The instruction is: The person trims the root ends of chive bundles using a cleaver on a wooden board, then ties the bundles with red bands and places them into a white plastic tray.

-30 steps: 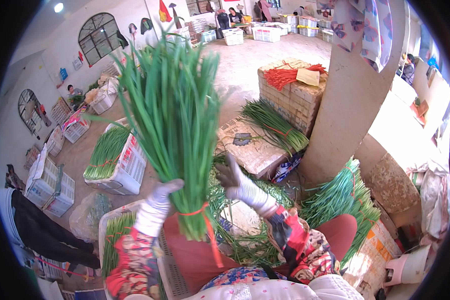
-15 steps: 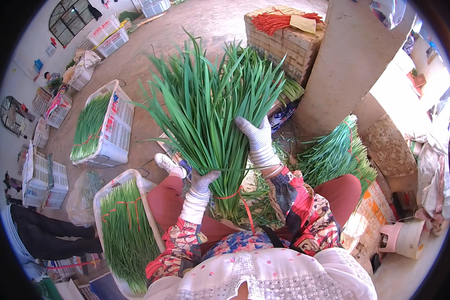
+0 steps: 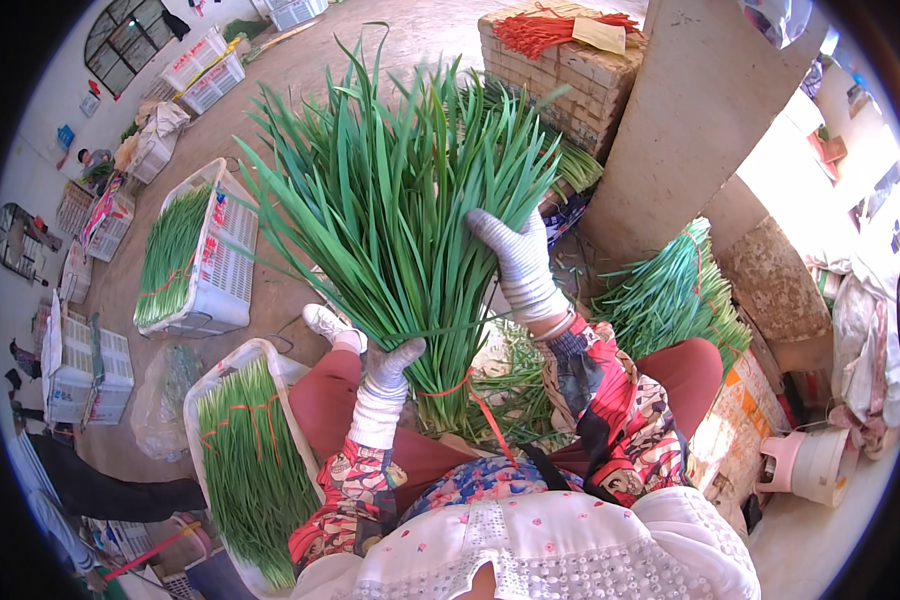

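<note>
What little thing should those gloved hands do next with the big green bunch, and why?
Maybe the right hand should tuck in the stray leaf: it lies crosswise in front of the green bunch, while most other leaves fan upward, and the left hand is at the bunch's other side.

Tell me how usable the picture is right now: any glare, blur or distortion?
Head view: glare washes out the area right of the pillar; head view: the arched window leans near the rim, fisheye-style, and corners go black; head view: left hand, right hand and green bundle read clearly, the bundle slightly soft at its tips.
</note>
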`<state>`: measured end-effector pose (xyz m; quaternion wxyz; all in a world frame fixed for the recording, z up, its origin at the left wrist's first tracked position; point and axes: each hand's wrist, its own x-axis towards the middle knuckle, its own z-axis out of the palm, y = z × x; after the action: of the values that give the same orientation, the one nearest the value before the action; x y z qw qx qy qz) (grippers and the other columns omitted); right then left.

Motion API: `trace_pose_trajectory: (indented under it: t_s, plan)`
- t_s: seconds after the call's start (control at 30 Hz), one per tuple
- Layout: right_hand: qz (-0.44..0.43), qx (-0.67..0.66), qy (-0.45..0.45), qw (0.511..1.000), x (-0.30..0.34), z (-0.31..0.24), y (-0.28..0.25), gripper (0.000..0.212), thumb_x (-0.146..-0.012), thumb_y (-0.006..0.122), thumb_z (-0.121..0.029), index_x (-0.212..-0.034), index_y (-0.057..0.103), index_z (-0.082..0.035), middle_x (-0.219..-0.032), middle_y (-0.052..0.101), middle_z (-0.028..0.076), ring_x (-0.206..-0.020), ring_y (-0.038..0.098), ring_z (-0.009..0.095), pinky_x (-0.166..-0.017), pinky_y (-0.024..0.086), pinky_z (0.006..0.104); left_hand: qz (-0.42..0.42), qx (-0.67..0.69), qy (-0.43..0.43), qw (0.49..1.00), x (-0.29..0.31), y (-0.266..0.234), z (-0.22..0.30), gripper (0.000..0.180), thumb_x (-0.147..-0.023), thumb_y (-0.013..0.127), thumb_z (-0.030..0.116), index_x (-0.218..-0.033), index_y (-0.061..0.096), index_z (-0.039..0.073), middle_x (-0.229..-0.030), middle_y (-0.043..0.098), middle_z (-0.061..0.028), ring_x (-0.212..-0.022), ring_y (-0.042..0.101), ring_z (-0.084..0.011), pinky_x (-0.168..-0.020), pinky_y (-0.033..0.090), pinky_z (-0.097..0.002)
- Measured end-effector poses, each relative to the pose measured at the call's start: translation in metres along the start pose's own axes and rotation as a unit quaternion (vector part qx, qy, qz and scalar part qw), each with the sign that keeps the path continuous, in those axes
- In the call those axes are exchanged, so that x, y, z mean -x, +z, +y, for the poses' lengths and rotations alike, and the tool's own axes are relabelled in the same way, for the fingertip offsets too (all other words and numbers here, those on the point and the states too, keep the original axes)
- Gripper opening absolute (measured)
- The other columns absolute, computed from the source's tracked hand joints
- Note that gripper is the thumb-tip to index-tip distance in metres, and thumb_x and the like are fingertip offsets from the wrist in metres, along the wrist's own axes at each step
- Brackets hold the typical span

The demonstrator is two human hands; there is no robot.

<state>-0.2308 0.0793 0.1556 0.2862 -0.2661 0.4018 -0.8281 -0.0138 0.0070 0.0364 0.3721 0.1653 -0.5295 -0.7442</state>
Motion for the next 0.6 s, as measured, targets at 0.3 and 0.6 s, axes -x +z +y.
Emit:
trace_pose_trajectory:
  t_s: [0.3, 0.6]
  plan:
    - [0.092, 0.298, -0.274, 0.91, -0.028, -0.031, 0.003, 0.103, -0.072, 0.08, -0.006, -0.152, 0.015, -0.008, -0.144, 0.037, 0.016, -0.123, 0.047, 0.025, -0.101, 0.044, 0.0382, 0.01, -0.031, 0.037, 0.999, 0.007, 0.001, 0.015, 0.044, -0.074, 0.082, 0.016, -0.112, 0.063, 0.004, -0.101, 0.068, -0.0037, -0.088, 0.065, -0.0159, -0.082, 0.052, -0.0309]
    - [-0.03, 0.537, -0.274, 0.797, -0.017, -0.065, 0.046, 0.069, -0.071, 0.08, -0.021, -0.131, 0.05, -0.005, -0.093, 0.071, 0.01, -0.092, 0.066, 0.021, -0.084, 0.05, 0.0342, 0.074, -0.068, 0.024, 0.995, 0.012, 0.012, 0.018, 0.051, -0.071, 0.085, 0.013, -0.114, 0.06, 0.002, -0.101, 0.068, -0.0044, -0.088, 0.064, -0.0178, -0.083, 0.052, -0.0311]
